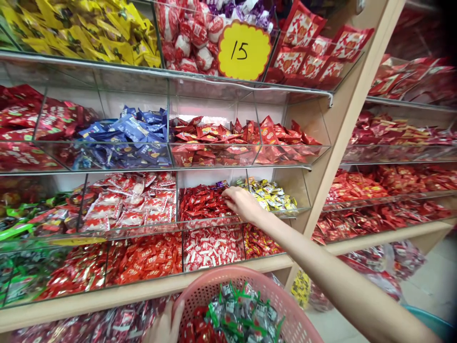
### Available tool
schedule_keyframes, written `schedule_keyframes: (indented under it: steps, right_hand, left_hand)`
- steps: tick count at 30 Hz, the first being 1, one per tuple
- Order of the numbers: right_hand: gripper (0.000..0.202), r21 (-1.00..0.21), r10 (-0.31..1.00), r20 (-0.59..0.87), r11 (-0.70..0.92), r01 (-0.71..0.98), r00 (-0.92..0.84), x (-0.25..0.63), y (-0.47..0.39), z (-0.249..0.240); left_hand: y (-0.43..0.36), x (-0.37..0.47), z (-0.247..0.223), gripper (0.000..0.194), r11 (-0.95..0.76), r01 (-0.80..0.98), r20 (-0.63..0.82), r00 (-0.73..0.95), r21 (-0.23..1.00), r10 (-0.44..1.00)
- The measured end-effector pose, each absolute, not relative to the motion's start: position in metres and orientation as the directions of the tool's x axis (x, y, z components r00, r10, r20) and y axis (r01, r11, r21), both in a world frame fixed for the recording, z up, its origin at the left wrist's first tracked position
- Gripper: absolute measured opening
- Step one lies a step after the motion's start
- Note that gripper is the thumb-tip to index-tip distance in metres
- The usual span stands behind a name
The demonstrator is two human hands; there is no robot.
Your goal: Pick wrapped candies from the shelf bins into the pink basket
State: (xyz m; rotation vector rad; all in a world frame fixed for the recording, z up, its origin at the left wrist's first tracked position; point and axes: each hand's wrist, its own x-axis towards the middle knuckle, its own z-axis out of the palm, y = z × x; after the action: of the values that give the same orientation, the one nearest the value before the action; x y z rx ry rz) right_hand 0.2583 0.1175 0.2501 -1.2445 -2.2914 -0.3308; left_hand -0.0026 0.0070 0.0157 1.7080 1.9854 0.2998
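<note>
Right hand (244,202): fingers curled, tips bunched at the bin; couldn't tell if they pinched a candy.
Red candies (202,202): 9 o'clock of right hand, just beside the fingertips.
Yellow candies (273,196): 3 o'clock, next bin.
Clear panel (210,223): 7 o'clock, low barrier between bin and basket.
Shelf (214,168): 12 o'clock, capped the space above.
Basket (232,272): 6 o'clock, held green-edged packets (246,309).
Left hand (164,326): blurred, basket's 9 o'clock rim; couldn't tell grip.
</note>
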Motion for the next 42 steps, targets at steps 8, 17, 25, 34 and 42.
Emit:
schedule_keyframes:
  steps: [8, 17, 25, 34, 42]
  right_hand:
    - [0.03, 0.183, 0.697, 0.363, 0.597, 0.781, -0.618, 0.258, 0.152, 0.247]
    - [0.027, 0.136, 0.714, 0.374, 0.59, 0.796, -0.592, 0.259, 0.158, 0.243]
    - [0.028, -0.036, 0.661, 0.549, 0.63, 0.776, -0.512, 0.26, 0.12, 0.265]
    - [0.033, -0.524, 0.784, 0.426, 0.621, 0.583, -0.451, 0.251, 0.006, 0.149]
    - [0.045, -0.653, 0.924, 0.049, 0.317, 0.688, -0.38, 0.248, -0.018, 0.022]
  left_hand:
    - [0.01, -0.003, 0.015, 0.054, 0.186, 0.863, -0.211, -0.094, 0.47, 0.973]
    - [0.011, -0.003, 0.014, 0.051, 0.177, 0.864, -0.21, -0.085, 0.472, 0.974]
    - [0.005, 0.001, 0.021, 0.062, 0.184, 0.861, -0.218, -0.088, 0.474, 0.972]
    - [0.0, 0.005, 0.025, 0.066, 0.183, 0.886, -0.201, -0.105, 0.426, 0.974]
    - [0.001, 0.007, 0.026, 0.061, 0.192, 0.885, -0.208, -0.11, 0.424, 0.972]
